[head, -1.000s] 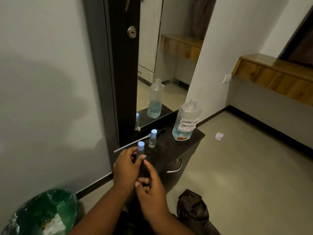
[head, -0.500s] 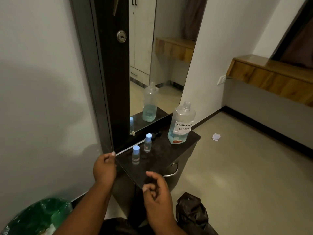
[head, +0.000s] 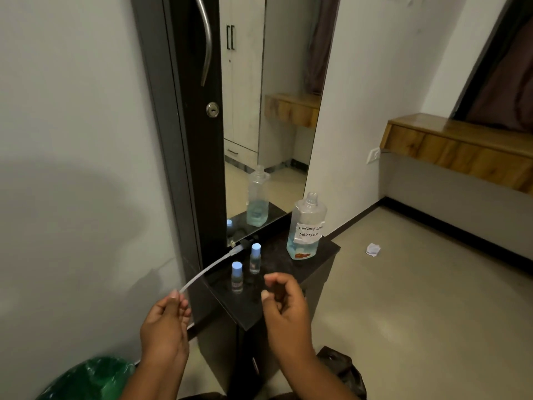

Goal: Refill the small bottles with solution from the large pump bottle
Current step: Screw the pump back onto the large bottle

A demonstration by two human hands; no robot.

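head view: left hand (head: 165, 321) pinches tube (head: 206, 271); right hand (head: 285, 304) half-curled, empty; pump head unclear.

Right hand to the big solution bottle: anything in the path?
Nothing visible blocks it. The right hand hovers empty over the shelf's near edge; both small bottles stand left of the line to the large bottle.

Clear plastic large bottle (head: 307, 226) with paper label (head: 309, 231) on glossy dark countertop (head: 288, 272).

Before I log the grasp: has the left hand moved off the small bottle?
Yes. The left hand left the near bottle and now pinches the tube left of the shelf.
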